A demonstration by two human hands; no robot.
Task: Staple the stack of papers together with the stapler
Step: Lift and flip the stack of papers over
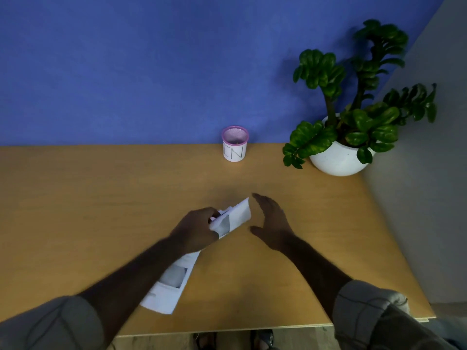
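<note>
The stack of papers was gripped around its middle by the left hand, fingers closed on it, so that the sheets bent and ran from a raised upper end, on the near side of the pink-rimmed mesh cup, back under the left forearm to a lower end close to the desk's near edge. The right hand was open and empty just right of the papers' upper end, fingers extended, not touching them as far as the blur allowed. The potted plant stood right of the cup.
</note>
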